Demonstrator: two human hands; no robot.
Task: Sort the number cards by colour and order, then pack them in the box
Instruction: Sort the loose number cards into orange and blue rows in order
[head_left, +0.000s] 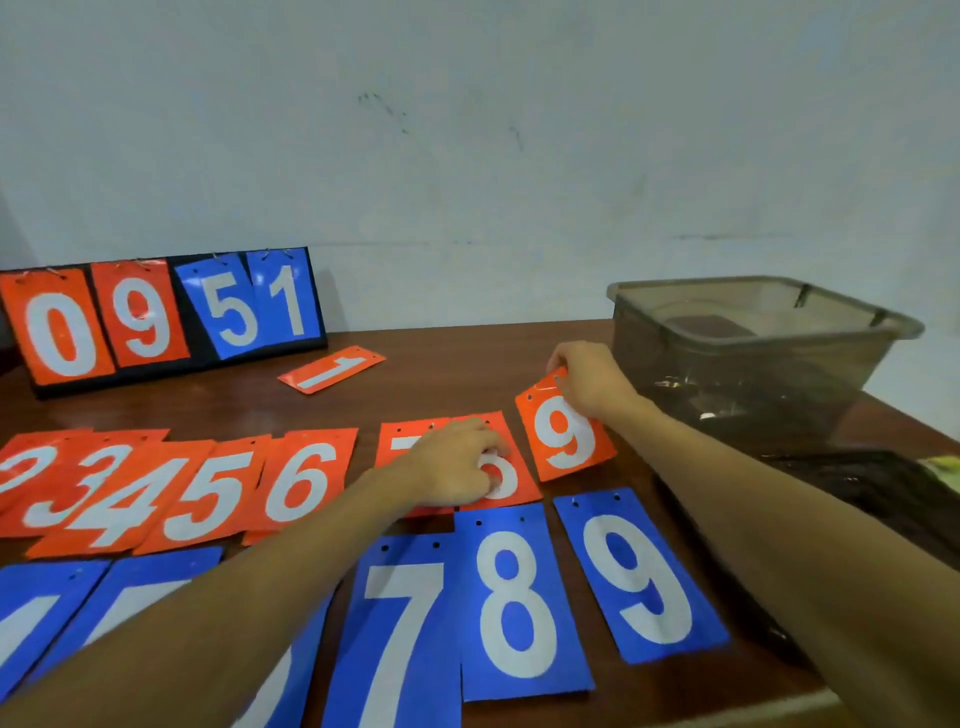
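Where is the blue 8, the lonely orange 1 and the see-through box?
blue 8 card (511, 593): head view, white digit.
orange 1 card (332, 369): head view, card's middle.
clear box (737, 379): head view, front wall.

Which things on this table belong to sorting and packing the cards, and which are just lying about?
Job: red cards, blue cards, red 9 in right hand, red 8 in left hand, stray red 1, box.
Lying about: scoreboard, dark tray.
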